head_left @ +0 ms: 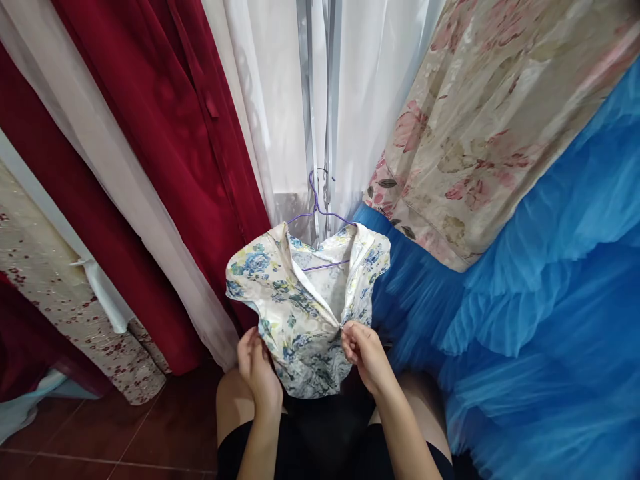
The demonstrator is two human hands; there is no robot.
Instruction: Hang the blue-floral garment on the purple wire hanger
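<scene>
A white sleeveless-looking top with blue and yellow flowers [295, 320] hangs on a purple wire hanger [316, 203] in front of my knees. Its neck opening gapes in a V, with the hanger's lower bar showing inside. At the bottom of that V, my right hand [364, 350] pinches the front edge at a small closure that looks like a zipper pull. My left hand [259, 365] is at the garment's left side, fingers curled around its edge below the armhole. Part of those fingers is hidden.
Long dark red cloth [185, 133] and white drapes [280, 100] hang behind and to the left. To the right are a beige floral fabric [450, 153] and full blue tulle [540, 320]. Red-brown floor tiles [125, 440] show at the lower left.
</scene>
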